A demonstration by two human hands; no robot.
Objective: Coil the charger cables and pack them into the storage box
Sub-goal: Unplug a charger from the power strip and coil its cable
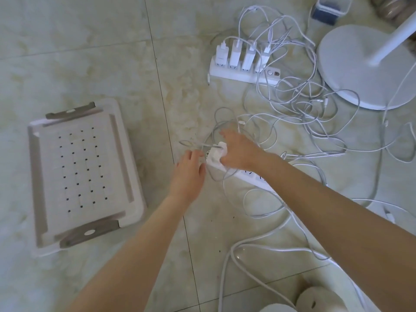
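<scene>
Right hand (236, 152) grips the charger (218, 152), left hand (189, 174) just beside.

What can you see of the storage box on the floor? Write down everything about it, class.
The storage box is shallow, rectangular and white, plastic by its look, with rounded corners, grey strips along its rim and a grey handle at each short end. Rows of small dark square holes dot its bottom. It sits open side up on the tiled floor, slightly turned. Nothing lies in it; neither the left hand nor the right hand touches it.
</scene>
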